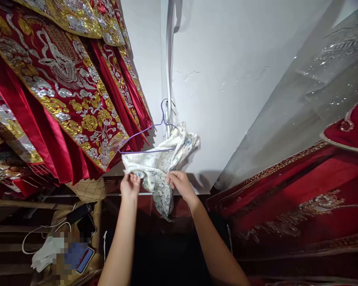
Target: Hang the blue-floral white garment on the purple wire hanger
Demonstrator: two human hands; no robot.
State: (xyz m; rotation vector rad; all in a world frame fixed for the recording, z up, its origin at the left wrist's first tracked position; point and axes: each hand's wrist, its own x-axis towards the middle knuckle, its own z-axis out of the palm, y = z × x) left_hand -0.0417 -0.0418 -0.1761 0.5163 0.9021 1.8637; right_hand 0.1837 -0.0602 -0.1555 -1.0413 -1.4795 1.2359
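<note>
Just left of the one purple hanger hangs an embroidered red costume; well right of it is another red garment. The hanger's hook points up, its long axis sideways. One pale patterned cloth drapes over it, trailing downward. Below, left hand and right hand each have a grip pinching cloth.
</note>
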